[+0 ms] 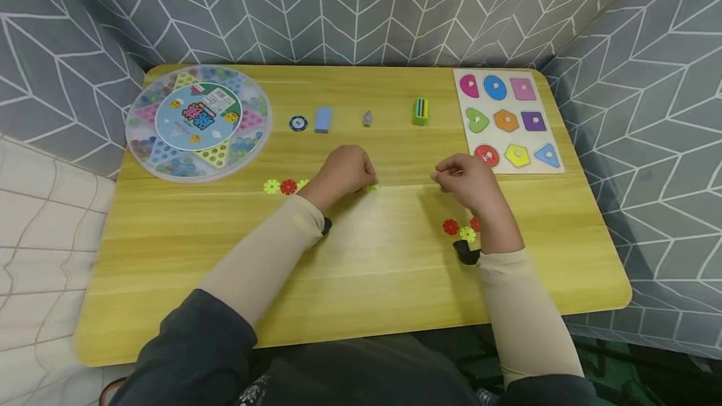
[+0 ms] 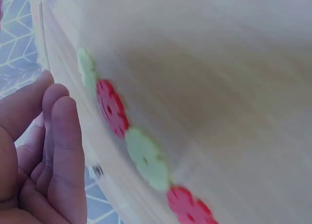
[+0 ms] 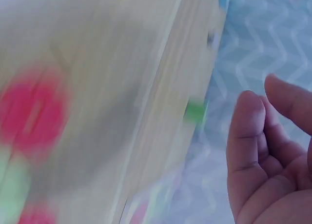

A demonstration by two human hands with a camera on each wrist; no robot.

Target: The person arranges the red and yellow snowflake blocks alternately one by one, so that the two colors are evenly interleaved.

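A row of yellow-green and red flower-shaped discs (image 1: 288, 187) lies on the table, partly hidden under my left hand (image 1: 343, 171). My left hand hovers beside a yellow-green disc (image 1: 371, 188) at the row's right end. In the left wrist view, its loosely bent fingers (image 2: 66, 131) are apart from the discs and nothing shows between them. To the right, my right hand (image 1: 467, 182) is raised over the table, thumb and forefinger apart and holding nothing. Nearer the body lie red discs (image 1: 450, 226) and a yellow-green disc (image 1: 467, 234), partly covered by the right wrist.
A round marble game box (image 1: 256, 89) stands at the back left. Behind the hands sit a poker chip (image 1: 298, 123), a blue block (image 1: 323, 119), a small grey piece (image 1: 368, 118) and a green striped block (image 1: 420, 111). A shape puzzle board (image 1: 485, 89) lies back right.
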